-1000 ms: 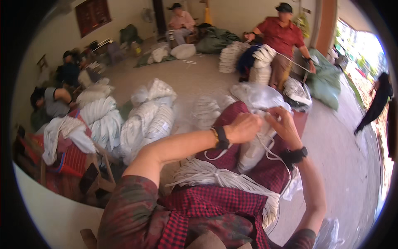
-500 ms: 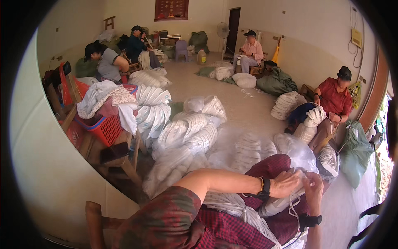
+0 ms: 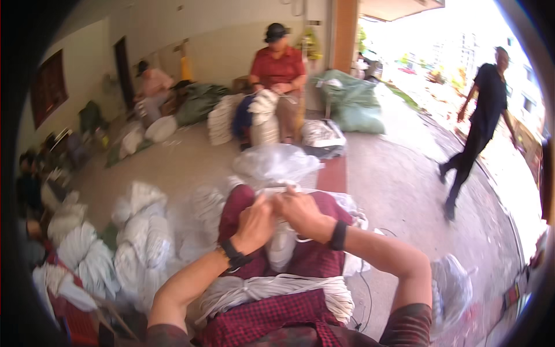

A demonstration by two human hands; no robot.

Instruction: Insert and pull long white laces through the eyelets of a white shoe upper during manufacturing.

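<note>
White bundle | L hand, R hand curled, tog. at far end | grips: can't tell, blurred

No writing, label, number or sign can be read anywhere here.

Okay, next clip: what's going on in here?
The wearer's left hand and right hand meet above a white bundle between the knees; exactly what they pinch is too blurred to tell. A hank of white cords lies across the lap. Opposite, a seated person in red has both hands by a stack of white pieces. Farther right, a person in dark clothes is mid-stride.
</note>
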